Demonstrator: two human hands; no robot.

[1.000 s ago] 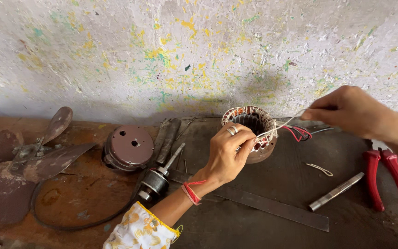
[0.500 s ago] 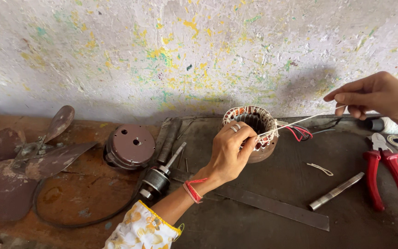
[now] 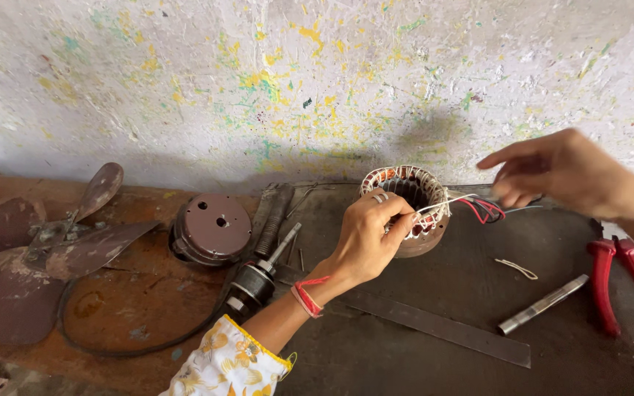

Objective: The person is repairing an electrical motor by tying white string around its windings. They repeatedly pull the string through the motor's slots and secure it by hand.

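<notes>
The right hand (image 3: 552, 170) has been lifted up and away from where it was a moment ago, and it is now seen blurred above the red wires (image 3: 486, 210). Its fingers are held loosely together at the tips, but it cannot be told if a thread is pinched there. The white thread (image 3: 458, 202) now lies slack by the rim, so the last pull looks to be done. The left hand (image 3: 370, 236) has been kept on the stator (image 3: 409, 209), with the fingers closed on its near rim and white lacing. The stator is set upright on the dark mat (image 3: 420, 345) on the table, near the wall. Copper coils are seen packed inside the stator ring, tied with white thread. Nothing else is held in it. Red pliers (image 3: 629, 286) are left at the right, well apart.
</notes>
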